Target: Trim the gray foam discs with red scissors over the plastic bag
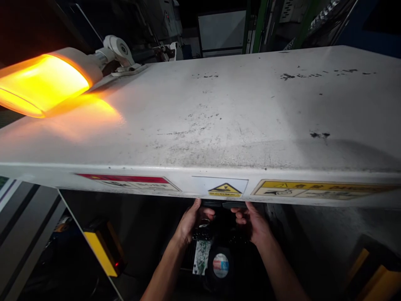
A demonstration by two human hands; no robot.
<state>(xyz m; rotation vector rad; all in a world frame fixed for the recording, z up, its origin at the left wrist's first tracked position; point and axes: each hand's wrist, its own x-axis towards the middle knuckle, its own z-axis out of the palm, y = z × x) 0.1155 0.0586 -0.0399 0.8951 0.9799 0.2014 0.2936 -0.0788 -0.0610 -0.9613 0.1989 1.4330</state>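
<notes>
Both my hands reach in beneath the front edge of a white machine cover [225,146]. The fingers of my left hand [189,221] curl under a thin dark flat piece [211,204], with the thumb at its left end. Opposite it, my right hand [255,221] grips a thin, dark greenish flat piece [233,205] with a rounded edge, between thumb and curled fingers. The cover's edge and shadow hide the far parts of both pieces. Below the hands are a scuffed metal block [202,256] and a dark round part with a red and blue label [221,266].
A glowing orange warning lamp [46,85] juts from the cover's left side. Warning stickers [224,187] line the front edge. Yellow and black sensor posts stand at the lower left [102,248] and lower right [372,271]. A whitish board [222,31] stands behind.
</notes>
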